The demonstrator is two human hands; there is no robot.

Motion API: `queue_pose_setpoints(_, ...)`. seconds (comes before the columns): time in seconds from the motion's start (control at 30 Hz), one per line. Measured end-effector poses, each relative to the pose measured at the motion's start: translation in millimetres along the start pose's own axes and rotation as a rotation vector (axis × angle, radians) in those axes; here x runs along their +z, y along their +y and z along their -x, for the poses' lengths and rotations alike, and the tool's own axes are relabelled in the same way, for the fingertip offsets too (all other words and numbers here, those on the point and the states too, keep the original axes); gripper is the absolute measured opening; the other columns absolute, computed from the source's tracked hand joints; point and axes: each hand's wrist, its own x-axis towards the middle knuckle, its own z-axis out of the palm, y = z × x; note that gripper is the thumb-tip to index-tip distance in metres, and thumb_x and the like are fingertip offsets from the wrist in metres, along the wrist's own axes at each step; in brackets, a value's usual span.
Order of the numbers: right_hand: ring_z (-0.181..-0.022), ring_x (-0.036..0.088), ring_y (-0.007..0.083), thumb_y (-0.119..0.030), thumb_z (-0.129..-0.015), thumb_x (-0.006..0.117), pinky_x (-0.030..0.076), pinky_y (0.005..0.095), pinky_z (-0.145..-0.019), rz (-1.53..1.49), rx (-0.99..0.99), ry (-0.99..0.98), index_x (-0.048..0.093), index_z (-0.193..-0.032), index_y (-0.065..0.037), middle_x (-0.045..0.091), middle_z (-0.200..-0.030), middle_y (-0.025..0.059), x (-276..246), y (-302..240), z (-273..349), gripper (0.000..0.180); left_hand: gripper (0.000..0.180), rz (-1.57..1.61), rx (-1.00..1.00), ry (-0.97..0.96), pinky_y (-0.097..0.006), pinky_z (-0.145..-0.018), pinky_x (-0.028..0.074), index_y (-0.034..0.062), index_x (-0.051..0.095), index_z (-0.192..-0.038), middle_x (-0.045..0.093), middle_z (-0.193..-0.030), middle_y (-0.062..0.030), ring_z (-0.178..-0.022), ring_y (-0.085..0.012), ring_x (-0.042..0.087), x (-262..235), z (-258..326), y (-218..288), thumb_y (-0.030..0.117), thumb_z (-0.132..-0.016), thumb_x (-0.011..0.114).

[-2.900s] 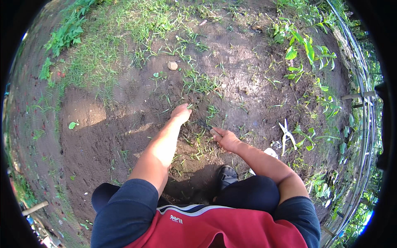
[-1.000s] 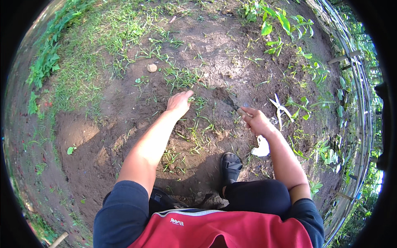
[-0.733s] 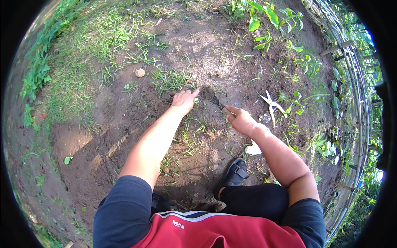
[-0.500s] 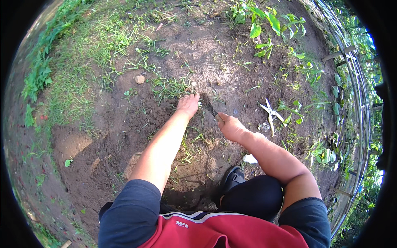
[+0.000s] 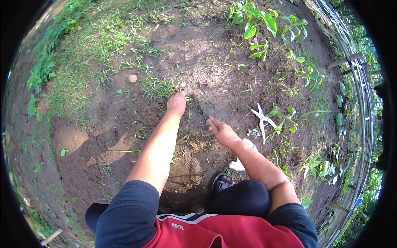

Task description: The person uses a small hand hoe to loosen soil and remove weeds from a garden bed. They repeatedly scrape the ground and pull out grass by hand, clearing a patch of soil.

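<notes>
From the head view, the left hand (image 5: 177, 103) has slid forward to a tuft of grass (image 5: 159, 86) and now pinches at it — the grip looks closed on the blades. The right hand (image 5: 223, 132) has come in closer too, its grip wrapped round a dark little digging tool (image 5: 202, 113) poking the soil. White shears (image 5: 261, 120) lie untouched nearby — so the weeding has moved to this clump.

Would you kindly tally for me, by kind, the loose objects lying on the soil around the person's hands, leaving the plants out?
Small round stone: 1
White-handled shears, lying open: 1
White scrap by the right forearm: 1
Dark tool gripped in the right hand: 1
Total: 4
The left hand is on a grass tuft.
</notes>
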Motion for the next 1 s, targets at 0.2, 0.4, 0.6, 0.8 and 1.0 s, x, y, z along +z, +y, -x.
queue_pose_setpoints(0.2, -0.073, 0.065, 0.0276, -0.028, -0.094, 0.046, 0.051, 0.0361, -0.074, 0.060, 0.168, -0.284, 0.041, -0.137, -0.008, 0.061, -0.113, 0.0203, -73.6, -38.9, 8.5, 0.048, 0.028, 0.175, -0.135, 0.023, -0.045, -0.092, 0.042, 0.0052, 0.053, -0.107, 0.056, -0.117, -0.0184, -0.112, -0.0367, 0.052, -10.5, 15.5, 10.6, 0.014, -0.092, 0.030)
queue_pose_setpoints(0.4, -0.041, 0.046, 0.0130, -0.035, -0.095, 0.047, 0.041, 0.0304, -0.039, 0.030, 0.150, -0.401, 0.037, -0.140, -0.013, 0.050, -0.058, 0.0050, -69.7, -56.2, -32.3, 0.051, 0.037, 0.250, -0.233, -0.015, -0.045, -0.096, 0.039, 0.0061, 0.054, -0.113, 0.053, -0.124, -0.0193, -0.115, -0.0362, 0.050, -16.0, 14.6, 13.5, 0.024, -0.095, 0.027)
queue_pose_setpoints(0.6, -0.101, 0.052, 0.0287, -0.029, -0.094, 0.046, 0.041, 0.0348, -0.087, -0.031, 0.077, -0.223, 0.037, -0.139, -0.013, 0.056, -0.113, 0.0173, -19.9, -8.7, -28.1, 0.049, 0.045, 0.329, -0.305, -0.037, -0.045, -0.099, 0.037, 0.0028, 0.053, -0.117, 0.054, -0.123, -0.0219, -0.116, -0.0384, 0.049, -12.0, 6.9, 6.8, 0.029, -0.097, 0.023)
queue_pose_setpoints(0.8, -0.117, 0.050, 0.0349, -0.030, -0.093, 0.048, 0.038, 0.0372, -0.099, 0.009, -0.056, -0.144, 0.037, -0.139, -0.018, 0.055, -0.123, 0.0199, -4.1, 21.5, -41.8, 0.049, 0.035, 0.245, -0.178, 0.046, -0.043, -0.097, 0.039, 0.0051, 0.049, -0.123, 0.056, -0.119, -0.0225, -0.112, -0.0362, 0.052, -22.9, 14.8, -7.3, 0.020, -0.094, 0.038)
queue_pose_setpoints(1.0, -0.112, 0.053, 0.0348, -0.031, -0.091, 0.050, 0.041, 0.0393, -0.097, 0.106, -0.073, -0.144, 0.040, -0.138, -0.020, 0.058, -0.118, 0.0179, -35.7, 1.9, -30.3, 0.048, 0.042, 0.223, -0.097, 0.147, -0.040, -0.094, 0.044, 0.0052, 0.046, -0.126, 0.059, -0.112, -0.0210, -0.109, -0.0338, 0.056, -62.5, 12.4, -37.5, 0.008, -0.085, 0.056)
